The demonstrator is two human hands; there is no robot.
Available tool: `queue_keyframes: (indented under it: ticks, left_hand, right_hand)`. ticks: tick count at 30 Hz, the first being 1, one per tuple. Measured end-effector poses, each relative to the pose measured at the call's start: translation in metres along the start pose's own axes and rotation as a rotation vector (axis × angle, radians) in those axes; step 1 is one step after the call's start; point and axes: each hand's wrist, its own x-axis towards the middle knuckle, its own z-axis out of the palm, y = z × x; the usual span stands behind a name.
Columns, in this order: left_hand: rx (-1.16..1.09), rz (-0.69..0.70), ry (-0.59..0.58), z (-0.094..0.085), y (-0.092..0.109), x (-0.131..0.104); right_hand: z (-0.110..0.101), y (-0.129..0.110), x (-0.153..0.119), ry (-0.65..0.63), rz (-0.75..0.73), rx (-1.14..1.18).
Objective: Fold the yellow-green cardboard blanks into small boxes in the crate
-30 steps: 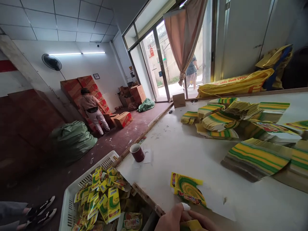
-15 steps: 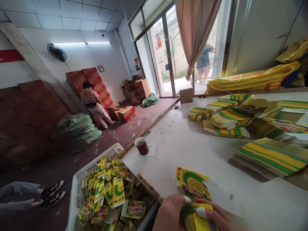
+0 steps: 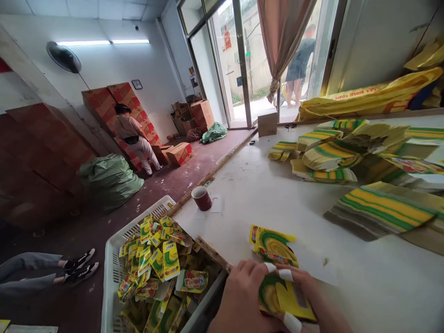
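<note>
A small yellow and green card packet (image 3: 289, 296) is held low over the table's near edge, its printed swirl facing up. My left hand (image 3: 239, 293) closes round its left side. From the right, my right hand (image 3: 317, 296) grips the same packet, with white-wrapped fingertips at its far and near edges. Just beyond my hands, an unfolded printed carton (image 3: 272, 245) lies on the white table (image 3: 236, 185). Left of my hands stands a white plastic basket (image 3: 107, 277) with many folded packets (image 3: 169, 259) in it.
A dark red mug (image 3: 201, 199) stands near the table's left edge. Stacks of flat cartons (image 3: 385, 208) lie to the right. Beyond are a yellow sack (image 3: 367, 99), a green sack (image 3: 111, 180) and a person (image 3: 133, 134) beside stacked boxes (image 3: 100, 104). Someone's legs (image 3: 34, 273) show at left.
My right fingers have shifted from across the packet's top to its far edge, showing more of its yellow face. The whole view has tilted slightly downward. The person outside has moved.
</note>
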Motion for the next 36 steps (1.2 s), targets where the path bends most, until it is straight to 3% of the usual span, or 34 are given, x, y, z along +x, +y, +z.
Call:
queue_keyframes:
  ticks: [2, 4, 5, 8, 10, 17, 25, 31, 36]
  left_hand:
    - [-0.023, -0.072, -0.021, -0.011, 0.002, -0.005]
    - [-0.05, -0.169, 0.026, -0.028, -0.009, -0.012]
    - [-0.055, -0.23, 0.088, -0.036, -0.018, -0.016]
    - [0.048, -0.38, 0.323, -0.053, -0.045, -0.026]
    - [0.092, -0.372, 0.362, -0.053, -0.048, -0.029]
    - [-0.005, -0.102, 0.071, -0.017, 0.006, -0.011]
    - [0.067, -0.08, -0.077, -0.023, 0.009, -0.007]
    - [0.145, -0.011, 0.0, -0.018, 0.015, -0.007]
    - [0.069, -0.008, 0.016, -0.016, 0.015, -0.006]
  right_hand:
    - [0.002, -0.008, -0.002, 0.015, 0.006, -0.071]
    - [-0.003, -0.016, 0.001, -0.023, 0.037, -0.077]
    - [-0.007, -0.02, 0.004, -0.058, 0.039, -0.068]
    - [-0.021, -0.026, 0.015, 0.004, 0.111, -0.139]
    - [-0.023, -0.028, 0.019, 0.031, 0.119, -0.167]
    - [-0.005, -0.039, 0.014, -0.121, -0.061, -0.068]
    - [-0.037, -0.041, 0.011, -0.312, -0.04, -0.036]
    - [-0.027, -0.042, 0.009, -0.179, -0.005, -0.041]
    - [-0.017, -0.043, 0.005, -0.098, 0.073, 0.042]
